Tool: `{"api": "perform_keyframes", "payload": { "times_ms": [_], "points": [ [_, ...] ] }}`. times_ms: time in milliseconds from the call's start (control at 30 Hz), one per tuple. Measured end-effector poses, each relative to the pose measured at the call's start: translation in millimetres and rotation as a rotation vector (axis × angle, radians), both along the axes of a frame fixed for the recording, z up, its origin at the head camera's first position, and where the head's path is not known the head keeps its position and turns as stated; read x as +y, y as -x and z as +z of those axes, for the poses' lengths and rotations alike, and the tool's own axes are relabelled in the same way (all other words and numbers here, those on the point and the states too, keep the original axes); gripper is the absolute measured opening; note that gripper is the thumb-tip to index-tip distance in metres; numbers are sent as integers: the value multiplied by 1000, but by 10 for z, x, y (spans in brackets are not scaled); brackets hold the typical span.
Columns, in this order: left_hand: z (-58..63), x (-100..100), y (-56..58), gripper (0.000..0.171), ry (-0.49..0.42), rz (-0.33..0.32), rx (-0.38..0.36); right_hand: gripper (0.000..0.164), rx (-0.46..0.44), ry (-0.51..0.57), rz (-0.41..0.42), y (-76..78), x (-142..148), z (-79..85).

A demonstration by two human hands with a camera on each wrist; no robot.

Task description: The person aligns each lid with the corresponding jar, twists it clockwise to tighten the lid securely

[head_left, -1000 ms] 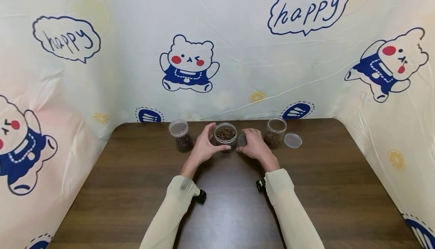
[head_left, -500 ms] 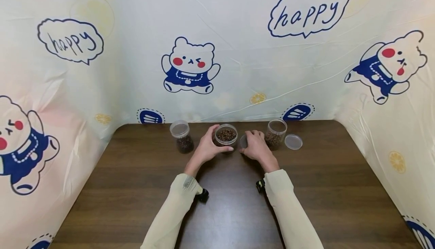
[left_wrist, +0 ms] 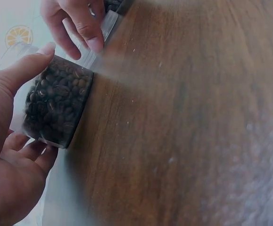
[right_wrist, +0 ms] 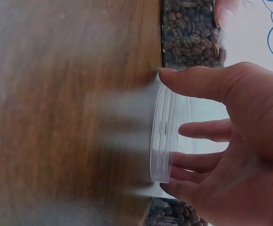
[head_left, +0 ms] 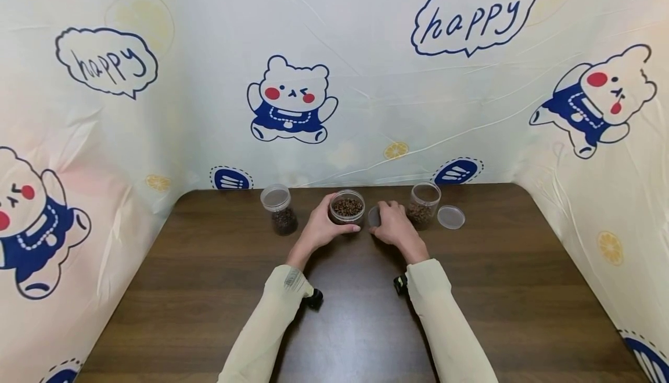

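Observation:
A clear jar of coffee beans (head_left: 347, 208) stands uncapped at the back middle of the table. My left hand (head_left: 321, 226) curves round its left side and front, thumb across the near side and fingers behind, as the left wrist view also shows. Just right of this jar, a clear screw lid (right_wrist: 161, 136) lies flat on the table. Over it is my right hand (head_left: 394, 224), with thumb and fingers bent at opposite sides of the lid's rim. In the head view the hand hides part of the lid.
Left of my hands stands a bean jar with its lid on (head_left: 282, 217). To the right is an uncapped bean jar (head_left: 422, 209), with another clear lid (head_left: 451, 217) flat beside it. A patterned cloth (head_left: 366, 110) rises behind the brown table (head_left: 345, 325).
My left thumb has slid slightly right along the jar's front. My right thumb has shifted slightly right, closer to the lid. The jars stay in place.

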State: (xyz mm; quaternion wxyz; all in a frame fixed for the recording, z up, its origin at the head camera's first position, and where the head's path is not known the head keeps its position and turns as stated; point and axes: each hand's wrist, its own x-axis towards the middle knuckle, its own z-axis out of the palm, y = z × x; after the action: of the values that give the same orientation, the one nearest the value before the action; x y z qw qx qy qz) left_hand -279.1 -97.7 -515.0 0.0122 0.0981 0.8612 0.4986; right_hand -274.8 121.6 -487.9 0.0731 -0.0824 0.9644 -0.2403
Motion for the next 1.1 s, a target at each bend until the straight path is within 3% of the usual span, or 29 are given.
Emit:
{"api": "perform_keyframes", "payload": {
  "times_ms": [500,667,1100],
  "points": [
    [26,-13,2,101,1,19,-10,73,0,-35,-7,53,5,9],
    [31,-50,-29,99,-1,25,-23,70,-9,-33,-12,16,-4,33],
    [105,-142,-150,99,-13,18,6,83,-37,-55,19,-130,-42,196]
  ]
}}
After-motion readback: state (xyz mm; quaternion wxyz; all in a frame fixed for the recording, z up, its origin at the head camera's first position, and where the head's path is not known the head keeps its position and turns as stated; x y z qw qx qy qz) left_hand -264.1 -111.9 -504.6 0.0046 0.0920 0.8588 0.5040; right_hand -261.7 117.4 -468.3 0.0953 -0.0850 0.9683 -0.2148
